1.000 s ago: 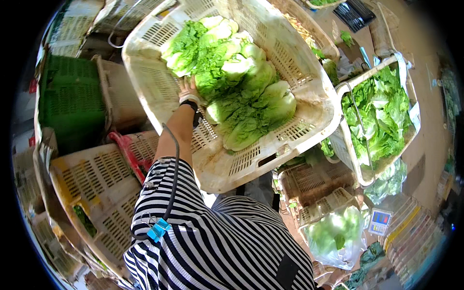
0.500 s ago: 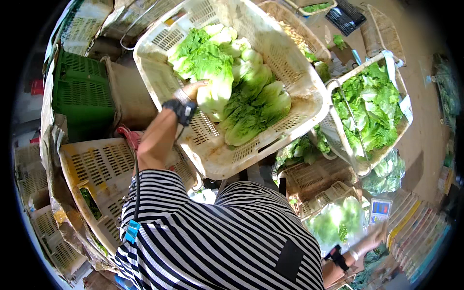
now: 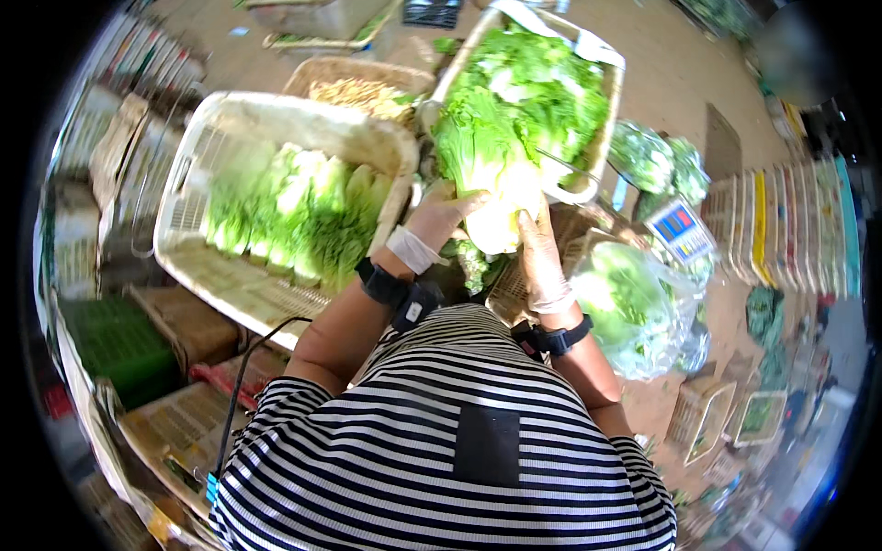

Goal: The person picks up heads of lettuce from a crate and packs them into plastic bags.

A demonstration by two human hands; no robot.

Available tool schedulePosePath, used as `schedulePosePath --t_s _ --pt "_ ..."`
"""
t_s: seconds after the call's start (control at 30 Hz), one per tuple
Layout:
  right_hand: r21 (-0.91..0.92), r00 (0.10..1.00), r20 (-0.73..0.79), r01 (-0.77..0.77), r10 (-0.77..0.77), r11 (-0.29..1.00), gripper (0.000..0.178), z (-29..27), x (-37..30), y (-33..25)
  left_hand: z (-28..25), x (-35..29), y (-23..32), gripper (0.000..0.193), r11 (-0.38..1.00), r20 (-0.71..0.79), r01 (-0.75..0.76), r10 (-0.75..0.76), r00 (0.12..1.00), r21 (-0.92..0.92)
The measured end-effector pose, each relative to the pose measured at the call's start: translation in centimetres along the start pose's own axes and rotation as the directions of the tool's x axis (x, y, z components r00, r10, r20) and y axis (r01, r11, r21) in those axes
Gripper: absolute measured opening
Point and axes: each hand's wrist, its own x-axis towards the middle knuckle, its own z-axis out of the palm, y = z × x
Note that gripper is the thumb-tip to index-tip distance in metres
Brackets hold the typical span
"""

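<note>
Lettuce head (image 3: 496,204), just off centre toward one o'clock, is clasped between left hand (image 3: 443,213) and right hand (image 3: 542,248), not yet set down. More heads (image 3: 308,216) lie untouched in the white crate (image 3: 266,110) at ten o'clock; leafy greens (image 3: 556,92) fill the basket (image 3: 614,101) beyond. It looks fresh: frilly, bright green, pale base toward six o'clock.
</note>
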Motion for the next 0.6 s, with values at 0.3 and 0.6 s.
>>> schedulePosePath --t_s 0.3,0.6 --pt "0.518 0.885 -0.464 0.301 -0.032 0.801 0.055 -7.1 -4.3 -2.6 8.9 1.3 -4.6 0.021 0.972 -0.002 -0.159 0.161 0.987 -0.175" --pt "0.840 0.947 -0.313 0.313 -0.075 0.444 0.071 -12.8 -14.0 -7.1 7.7 14.8 0.4 0.053 0.959 0.026 -0.170 0.169 0.985 0.226"
